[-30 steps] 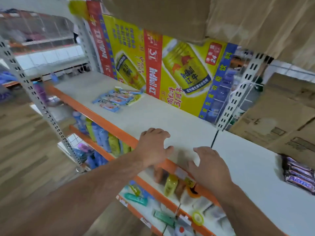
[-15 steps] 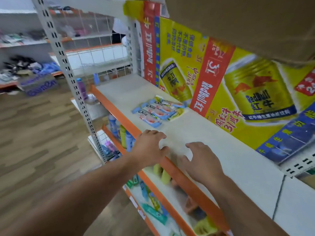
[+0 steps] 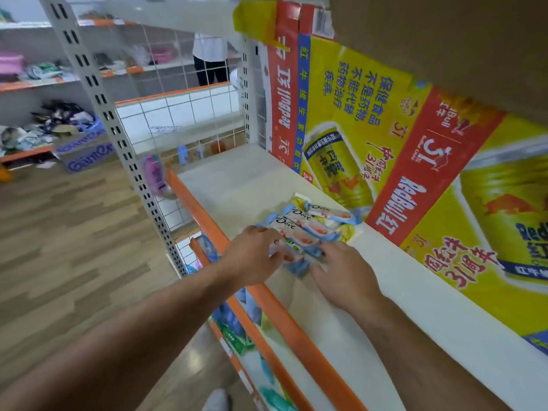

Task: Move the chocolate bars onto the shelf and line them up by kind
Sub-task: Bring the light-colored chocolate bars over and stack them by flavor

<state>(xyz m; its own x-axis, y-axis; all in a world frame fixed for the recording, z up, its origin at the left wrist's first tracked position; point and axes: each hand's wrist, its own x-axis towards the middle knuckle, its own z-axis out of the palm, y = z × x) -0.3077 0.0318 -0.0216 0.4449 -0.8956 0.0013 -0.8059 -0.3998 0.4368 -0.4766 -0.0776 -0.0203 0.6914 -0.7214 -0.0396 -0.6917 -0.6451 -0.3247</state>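
Observation:
A small pile of Dove chocolate bars (image 3: 308, 229) in pale blue and white wrappers lies on the white shelf (image 3: 237, 185), close to its orange front edge. My left hand (image 3: 252, 256) is at the pile's near left end. Its fingers curve over the bar ends and its thumb presses the nearest bar. My right hand (image 3: 341, 271) lies on the shelf at the pile's near right end, its spread fingers touching the nearest bar. Both hands hide part of the nearest bar.
A yellow and red Red Bull carton panel (image 3: 370, 120) lines the back of the shelf. A cardboard box (image 3: 444, 40) overhangs it. Packets fill the lower shelves (image 3: 234, 327). A perforated upright (image 3: 118, 137) stands at the left, and a person (image 3: 210, 60) stands behind the far racks.
The view swung left along the shelf. Both hands left the orange front edge and moved forward onto the pile of Dove bars.

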